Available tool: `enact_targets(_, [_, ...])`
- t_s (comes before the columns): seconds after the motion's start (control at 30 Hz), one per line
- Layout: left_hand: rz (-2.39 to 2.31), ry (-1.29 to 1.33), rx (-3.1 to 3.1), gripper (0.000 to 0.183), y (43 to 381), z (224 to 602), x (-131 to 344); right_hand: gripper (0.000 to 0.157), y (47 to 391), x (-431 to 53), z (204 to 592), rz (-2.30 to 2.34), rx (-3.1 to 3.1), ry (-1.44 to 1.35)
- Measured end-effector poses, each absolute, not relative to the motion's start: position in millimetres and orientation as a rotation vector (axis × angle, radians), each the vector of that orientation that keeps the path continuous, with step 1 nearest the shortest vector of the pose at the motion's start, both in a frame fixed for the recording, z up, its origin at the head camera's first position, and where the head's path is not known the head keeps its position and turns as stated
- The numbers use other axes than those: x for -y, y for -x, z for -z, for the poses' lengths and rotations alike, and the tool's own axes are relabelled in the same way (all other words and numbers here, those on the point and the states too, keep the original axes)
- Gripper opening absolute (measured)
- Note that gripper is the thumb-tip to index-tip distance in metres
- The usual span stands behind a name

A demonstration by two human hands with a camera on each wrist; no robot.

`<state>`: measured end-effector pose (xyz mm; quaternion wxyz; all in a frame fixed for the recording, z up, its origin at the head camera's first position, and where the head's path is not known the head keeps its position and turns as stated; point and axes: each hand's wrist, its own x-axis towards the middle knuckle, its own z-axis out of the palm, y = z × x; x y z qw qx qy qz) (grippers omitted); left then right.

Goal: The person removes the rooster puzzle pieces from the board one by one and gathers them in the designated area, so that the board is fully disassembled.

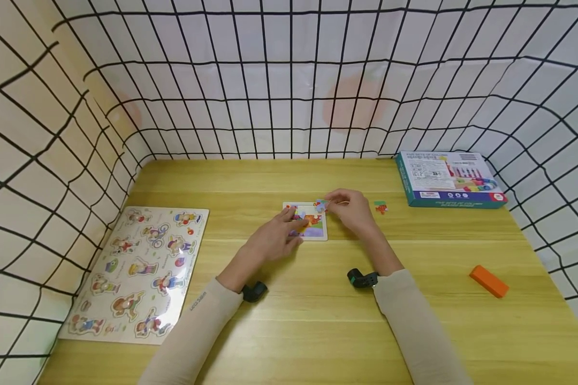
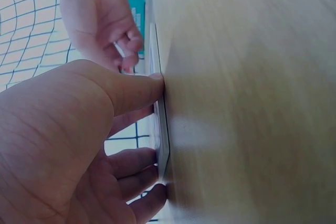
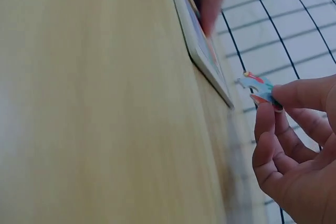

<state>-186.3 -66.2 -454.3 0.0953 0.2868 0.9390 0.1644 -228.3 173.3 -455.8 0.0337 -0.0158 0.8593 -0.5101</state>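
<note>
We saw black netting (image 1: 291, 99) w/ approx. sq. mesh round the back & both sides, a pale sheet (image 1: 250, 80) behind it. Inside was the table (image 1: 289, 321), light wood w/ streaky grain & a soft sheen. On its L side we had a glossy, rect. white board (image 1: 137, 285) w/ cartoon figs.; far R, a flat box (image 1: 453, 179), teal-sided w/ a printed top. Beige sleeves (image 1: 424, 331) reached in from the near edge, blk. devices (image 1: 362, 278) at both wrists. Our left grip (image 1: 274, 235) lay spread, palm down, fingers & thumb touching the puzzle frame (image 1: 325, 231), nothing pinched. Our right grip (image 1: 352, 211) was nearly closed, thumb & fingertips pinching a puzzle piece (image 1: 320, 205). The frame, thin, sq. & white-rimmed, lay flat mid-table, partly filled w/ bright pics. Near R sat a smooth orange block (image 1: 489, 281), oblong. A spare piece (image 1: 381, 207), red & green, lay just R of the right grip. The pinched one, thin, curvy-edged, pale blue w/ red & green bits, hung in the air by the frame's far R corner.
</note>
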Motion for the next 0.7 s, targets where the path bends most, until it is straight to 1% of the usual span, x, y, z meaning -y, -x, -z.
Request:
enact_targets(0.3, [-0.517,-0.824,-2.769,0.053,185,454,66,0.02,227,-216,452,1.431,-2.7,0.035])
enact_targets(0.7, [-0.516,-0.831,-2.774,0.052,184,453,66,0.025,231,-255,454,1.333,-2.742,-0.003])
